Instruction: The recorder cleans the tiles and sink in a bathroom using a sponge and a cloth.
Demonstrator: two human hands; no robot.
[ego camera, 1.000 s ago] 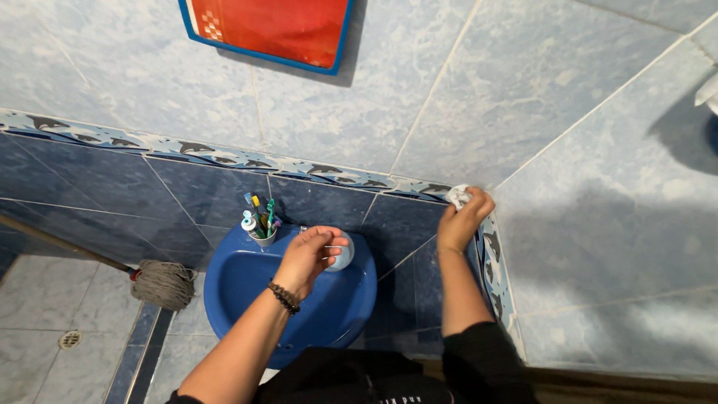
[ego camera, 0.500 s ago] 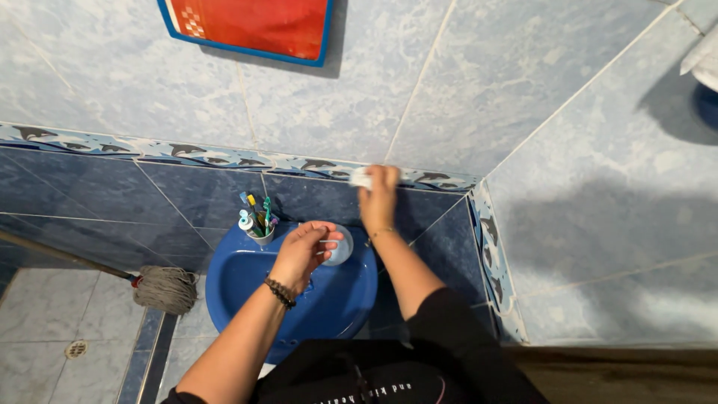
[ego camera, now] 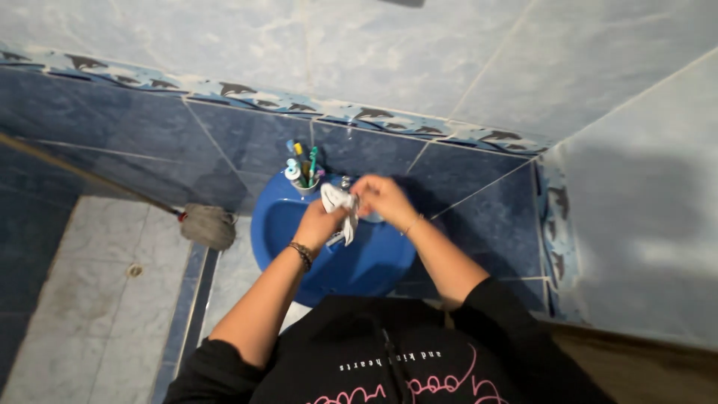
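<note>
**Tiled washroom corner: one sink, one cloth, two hands**

A tiled corner is shown from above. The upper wall (ego camera: 389, 52) is faced in pale blue marbled tile, the lower wall in dark blue tile, and one patterned border strip (ego camera: 299, 101) with dark animal figures is run between them and continued down the corner at the right. The floor (ego camera: 82, 299) at the left is laid in pale grey tile, and one small round drain (ego camera: 134, 270) is set into it.

One mop (ego camera: 208, 226) is seen at the left, its grey head resting near the floor edge and its long handle running up to the left. One round blue sink (ego camera: 280, 224) is fixed to the dark wall. One cup of toothbrushes (ego camera: 301, 173) is stood on its back rim; several brushes are held in it, but the exact number cannot be told.

The left hand (ego camera: 320, 223), with one dark bracelet (ego camera: 301, 254) at the wrist, and the right hand (ego camera: 380, 197) are brought together over the basin. One white cloth (ego camera: 341, 209) is gripped between them, both hands being closed on it, with a loose end hanging down. Black sleeves are worn.
</note>
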